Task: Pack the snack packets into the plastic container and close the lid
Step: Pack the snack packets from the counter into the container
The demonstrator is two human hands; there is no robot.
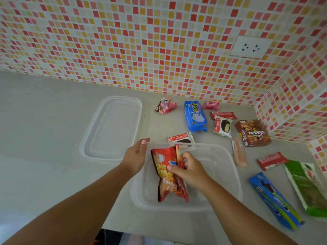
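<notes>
Both of my bare forearms are reaching up from the bottom of the view and meeting over the clear rectangular plastic container [228, 156], which is sitting on the pale grey countertop [44, 121]. I am pinching the crinkly red snack packet with yellow pictures [167, 172] in my right hand [190, 171], thumb on its printed face and the other fingers curled behind its upper right edge, and I am lowering it inside the container, toward the left side. It is looking light, puffy and soft to me, with slick film that could slide between my fingertips, so I am judging the sealed edge near the top to be the best place to hold it, without crushing what is inside. My left hand [136, 154] is hovering open at the container's left rim, fingers straight and together, pointing toward the wall, gripping nothing; whether it is touching the rim I cannot tell. Left of it, the clear rectangular plastic lid [113, 128] is lying flat on the counter, apart from the container. Other packets are waiting to the right and behind: a white and red Choco Pie wrapper [180, 137] just beyond the far rim, a blue biscuit pack [194, 117], a brown cardboard box [253, 132], a long blue tube pack [276, 200] and a green packet [307, 188].
</notes>
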